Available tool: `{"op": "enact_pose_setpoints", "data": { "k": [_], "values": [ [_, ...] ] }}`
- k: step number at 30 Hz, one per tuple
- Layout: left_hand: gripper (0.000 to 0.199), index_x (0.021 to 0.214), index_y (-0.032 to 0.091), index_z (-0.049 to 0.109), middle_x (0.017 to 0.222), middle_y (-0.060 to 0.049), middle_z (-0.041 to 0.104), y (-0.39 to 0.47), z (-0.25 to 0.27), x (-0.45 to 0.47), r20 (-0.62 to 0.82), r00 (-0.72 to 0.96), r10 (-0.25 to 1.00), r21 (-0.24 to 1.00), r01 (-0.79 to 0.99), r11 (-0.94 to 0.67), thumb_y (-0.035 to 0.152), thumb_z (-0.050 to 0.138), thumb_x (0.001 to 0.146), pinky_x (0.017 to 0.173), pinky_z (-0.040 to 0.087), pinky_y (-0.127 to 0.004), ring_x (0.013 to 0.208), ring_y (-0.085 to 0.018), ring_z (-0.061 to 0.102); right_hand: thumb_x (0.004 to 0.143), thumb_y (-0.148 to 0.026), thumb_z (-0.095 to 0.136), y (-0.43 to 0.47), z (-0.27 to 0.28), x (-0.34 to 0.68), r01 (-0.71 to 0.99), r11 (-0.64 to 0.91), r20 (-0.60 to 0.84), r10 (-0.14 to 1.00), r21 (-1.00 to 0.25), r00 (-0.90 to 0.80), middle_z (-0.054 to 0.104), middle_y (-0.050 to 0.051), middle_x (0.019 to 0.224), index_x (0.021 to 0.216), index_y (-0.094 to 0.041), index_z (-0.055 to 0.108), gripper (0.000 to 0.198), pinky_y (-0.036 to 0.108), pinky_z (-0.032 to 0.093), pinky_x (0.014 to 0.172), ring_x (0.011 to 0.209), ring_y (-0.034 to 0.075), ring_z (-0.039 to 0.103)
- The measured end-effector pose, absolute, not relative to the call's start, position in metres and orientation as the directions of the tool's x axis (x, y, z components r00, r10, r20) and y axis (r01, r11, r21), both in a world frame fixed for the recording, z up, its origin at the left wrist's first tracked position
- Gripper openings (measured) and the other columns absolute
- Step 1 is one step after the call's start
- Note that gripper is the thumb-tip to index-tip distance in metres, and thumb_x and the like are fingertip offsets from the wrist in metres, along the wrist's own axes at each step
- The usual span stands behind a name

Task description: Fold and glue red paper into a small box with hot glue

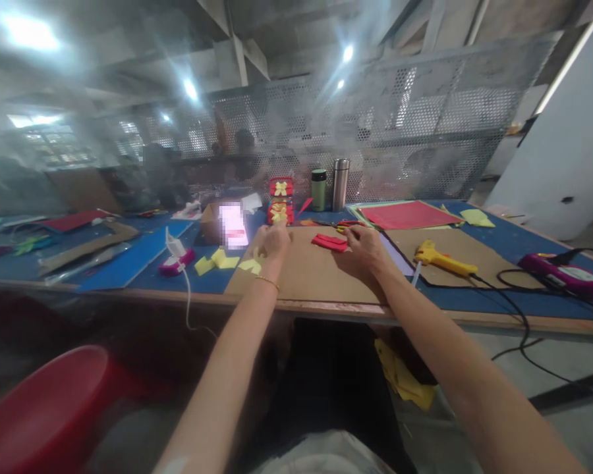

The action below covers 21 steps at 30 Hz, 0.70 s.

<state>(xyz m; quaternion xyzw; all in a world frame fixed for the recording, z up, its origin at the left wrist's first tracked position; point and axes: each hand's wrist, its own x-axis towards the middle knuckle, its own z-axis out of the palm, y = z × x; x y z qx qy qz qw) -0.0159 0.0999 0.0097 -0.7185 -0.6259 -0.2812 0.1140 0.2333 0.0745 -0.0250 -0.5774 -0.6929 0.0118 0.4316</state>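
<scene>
A flat red folded paper piece [329,243] is over the brown cardboard sheet [311,280] in front of me. My right hand [366,247] has its fingers closed at the piece's right end. Further left, my left hand [275,245] is bent over the cardboard with its fingers drawn together; whatever is in them is hidden. Just beyond it stands a stack of red paper pieces with yellow bows [281,197]. A yellow paper cutout [250,265] lies left of my left wrist. Scissors [348,225] with partly yellow handles lie behind my right hand.
A yellow glue gun [445,259] rests at right, its cord running over the table edge. Behind stand a green bottle [318,191] and a steel flask [340,185]. A lit phone [232,225], yellow scraps [217,261] and a purple box [176,263] are at left.
</scene>
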Motion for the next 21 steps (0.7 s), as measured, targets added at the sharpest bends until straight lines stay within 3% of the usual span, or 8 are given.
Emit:
{"op": "enact_pose_setpoints", "data": {
  "k": [4,7,9,12,16,21],
  "values": [
    [0.047,0.127,0.016,0.072,0.112,-0.017,0.078,0.084,0.014,0.0,0.556,0.253,0.792,0.086,0.93,-0.357,0.007,0.037,0.097,0.111,0.033,-0.048,0.106,-0.028,0.069,0.096,-0.026,0.045,0.071,-0.02,0.233,0.803,0.327,0.668,0.735,-0.498,0.115,0.07,0.019,0.122,0.133,-0.014,0.065,0.044,0.039,0.048,0.092,0.107,0.029,0.064],
    [0.046,0.125,0.015,0.073,0.109,-0.018,0.079,0.062,0.014,0.008,0.491,0.441,0.752,-0.035,0.872,-0.489,0.006,0.039,0.096,0.111,0.033,-0.051,0.105,-0.028,0.069,0.091,-0.024,0.055,0.053,-0.02,0.236,0.862,0.352,0.733,0.68,-0.364,0.031,0.059,0.022,0.14,0.149,-0.012,0.052,0.06,0.045,0.043,0.101,0.125,0.034,0.054],
    [0.042,0.119,0.016,0.075,0.105,-0.016,0.079,0.044,0.009,0.008,0.443,0.508,0.739,-0.06,0.839,-0.541,0.007,0.042,0.095,0.11,0.034,-0.051,0.102,-0.028,0.069,0.089,-0.024,0.06,0.036,-0.024,0.238,0.908,0.378,0.72,0.68,-0.181,-0.139,0.059,0.02,0.141,0.144,-0.016,0.059,0.055,0.047,0.041,0.101,0.126,0.036,0.05],
    [0.03,0.103,0.016,0.078,0.1,-0.013,0.079,0.019,-0.005,0.003,0.363,0.581,0.729,-0.054,0.794,-0.606,0.011,0.051,0.094,0.105,0.04,-0.047,0.098,-0.026,0.069,0.093,-0.018,0.055,0.01,-0.033,0.244,0.892,0.451,0.578,0.73,-0.004,-0.366,0.068,0.014,0.13,0.112,-0.022,0.077,0.029,0.044,0.038,0.096,0.115,0.032,0.054],
    [0.03,0.111,0.017,0.077,0.117,-0.013,0.077,-0.001,-0.018,-0.012,0.338,0.559,0.757,0.023,0.799,-0.6,0.015,0.05,0.098,0.097,0.046,-0.042,0.108,-0.027,0.066,0.097,-0.021,0.054,-0.005,-0.042,0.25,0.861,0.508,0.488,0.757,-0.023,-0.434,0.075,0.013,0.105,0.098,-0.021,0.082,0.029,0.04,0.04,0.089,0.102,0.028,0.057],
    [0.029,0.106,0.016,0.079,0.115,-0.014,0.075,0.0,-0.019,-0.034,0.363,0.448,0.817,0.132,0.843,-0.522,0.017,0.052,0.096,0.1,0.047,-0.045,0.11,-0.029,0.063,0.097,-0.021,0.054,-0.004,-0.043,0.249,0.83,0.537,0.465,0.78,-0.152,-0.419,0.074,0.015,0.1,0.093,-0.018,0.083,0.03,0.039,0.045,0.09,0.098,0.027,0.06]
  ]
}}
